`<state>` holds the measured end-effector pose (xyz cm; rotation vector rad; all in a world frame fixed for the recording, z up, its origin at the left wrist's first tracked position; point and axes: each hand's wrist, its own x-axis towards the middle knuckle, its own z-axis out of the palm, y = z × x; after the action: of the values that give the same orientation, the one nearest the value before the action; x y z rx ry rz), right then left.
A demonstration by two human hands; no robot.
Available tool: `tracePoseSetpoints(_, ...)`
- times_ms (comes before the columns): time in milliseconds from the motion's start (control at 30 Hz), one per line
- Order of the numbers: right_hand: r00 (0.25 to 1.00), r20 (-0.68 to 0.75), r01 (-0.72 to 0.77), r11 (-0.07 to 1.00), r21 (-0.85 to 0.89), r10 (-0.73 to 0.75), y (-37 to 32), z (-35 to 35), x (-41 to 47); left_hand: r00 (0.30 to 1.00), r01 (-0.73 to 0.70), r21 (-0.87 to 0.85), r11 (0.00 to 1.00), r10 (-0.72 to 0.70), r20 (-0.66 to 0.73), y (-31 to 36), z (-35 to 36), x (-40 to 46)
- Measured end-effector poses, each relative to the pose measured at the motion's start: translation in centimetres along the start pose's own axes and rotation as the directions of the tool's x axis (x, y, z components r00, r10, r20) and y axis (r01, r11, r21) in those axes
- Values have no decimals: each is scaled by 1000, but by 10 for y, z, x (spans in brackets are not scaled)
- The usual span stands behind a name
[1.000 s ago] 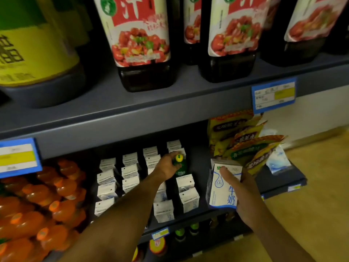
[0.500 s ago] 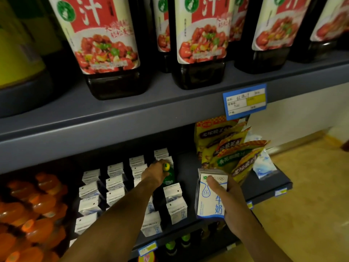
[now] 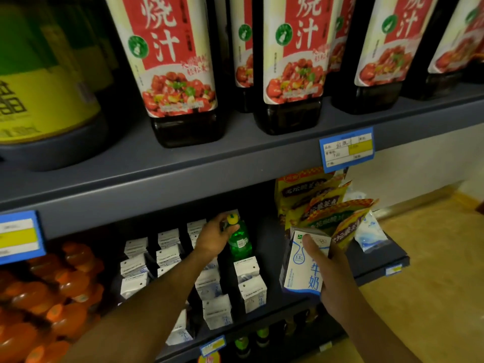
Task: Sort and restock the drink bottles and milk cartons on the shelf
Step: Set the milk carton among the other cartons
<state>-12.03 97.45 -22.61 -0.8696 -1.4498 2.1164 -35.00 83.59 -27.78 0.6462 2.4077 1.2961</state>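
My left hand (image 3: 213, 238) reaches into the middle shelf and grips the neck of a small green drink bottle (image 3: 239, 241) with a yellow cap, standing among rows of white milk cartons (image 3: 250, 289). My right hand (image 3: 331, 276) holds a white-and-blue milk carton (image 3: 301, 268) upright just in front of the shelf edge, to the right of the rows. Orange drink bottles (image 3: 47, 297) fill the shelf's left end.
Yellow snack packets (image 3: 317, 203) and a clear white-blue bag (image 3: 370, 231) lie on the shelf's right end. Large dark sauce bottles (image 3: 180, 74) stand on the grey upper shelf (image 3: 235, 158). Blue price tags (image 3: 347, 149) hang on its edge. Green-capped bottles (image 3: 242, 345) sit below. A tan floor lies to the right.
The view has tilted up and drawn closer. My left hand has lifted the green bottle slightly out from among the cartons. My right hand keeps the carton in about the same place.
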Motion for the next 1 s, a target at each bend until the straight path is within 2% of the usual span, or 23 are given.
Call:
tracePoseSetpoints(100, 1000, 31, -6, 1000, 24, 5, -4, 7, 3, 996, -58, -180, 982, 45, -79, 20, -22, -15)
tracePoseSetpoints(200, 994, 110, -11, 1000, 9, 10, -7, 18, 6, 984, -108, -371, 922, 46, -173, 44, -47, -36)
tracePoseSetpoints(267, 991, 135, -10, 1000, 16, 8, -9, 25, 9, 983, -115, -555, 824, 15, -181, 58, -62, -52)
tracePoseSetpoints(367, 982, 185, 25, 1000, -4, -24, -12, 37, 12, 994, -86, -805, 587, -4, -109, 67, -83, -74)
tracePoseSetpoints(433, 976, 207, 72, 996, -46, -61, -15, 46, 18, 994, -12, -869, 494, -89, -64, 67, -94, -87)
tracePoseSetpoints(500, 977, 192, 108, 990, -90, -89, -15, 55, 28, 986, 27, -892, 450, -161, -51, 63, -104, -98)
tracePoseSetpoints(600, 974, 200, 148, 972, -185, -110, -13, 69, 53, 978, 18, -895, 446, -192, -76, 56, -117, -110)
tracePoseSetpoints(700, 964, 224, 214, 910, -355, -140, -6, 79, 79, 959, 37, -882, 469, -266, -101, 49, -126, -122)
tracePoseSetpoints(833, 933, 307, 341, 735, -586, -189, 11, 85, 106, 920, 77, -838, 540, -362, -149, 38, -125, -138)
tracePoseSetpoints(900, 914, 369, 385, 644, -661, -167, 23, 87, 119, 909, 96, -814, 573, -384, -163, 32, -123, -145)
tracePoseSetpoints(1000, 911, 397, 385, 566, -729, -107, 41, 91, 133, 901, 117, -801, 587, -403, -163, 24, -123, -151)
